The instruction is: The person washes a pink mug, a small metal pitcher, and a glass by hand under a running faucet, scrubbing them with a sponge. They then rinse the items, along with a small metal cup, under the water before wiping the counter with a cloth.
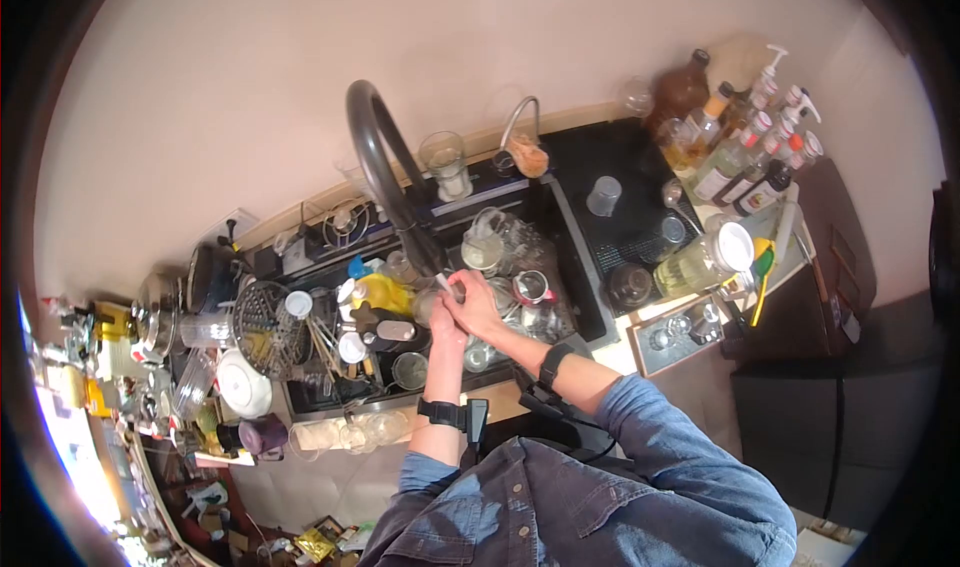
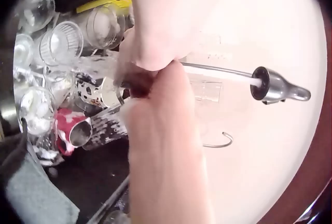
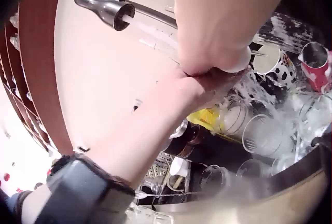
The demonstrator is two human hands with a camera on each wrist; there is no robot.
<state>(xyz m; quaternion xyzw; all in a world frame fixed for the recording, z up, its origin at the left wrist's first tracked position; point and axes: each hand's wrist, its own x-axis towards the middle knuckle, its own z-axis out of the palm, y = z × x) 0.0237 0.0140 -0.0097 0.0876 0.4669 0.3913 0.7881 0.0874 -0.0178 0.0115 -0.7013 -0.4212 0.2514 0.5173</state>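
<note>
Water is streaming from the tap onto two hands that are meeting above the sink. The left hand is reaching up from the near side, while the right hand is slanting in from the near right and pressing against it. Folds of skin and splashing are hiding most of the fingers, so whether they are clamping on anything between the palms cannot be told.

Thin metal is showing just beside the right hand's underside. Its long axis is running from that hand toward the spotted cup, passing in front of the cup's mouth in the right wrist view. The right hand is appearing nearer to it than the left, though whether either is holding it is staying unclear, as its other end is going out of sight.

The red mug is lying to the right of both hands, nearer the right one. Glasses are crowding the sink around it, and a yellow thing is sitting to the left, nearer the left hand.
</note>
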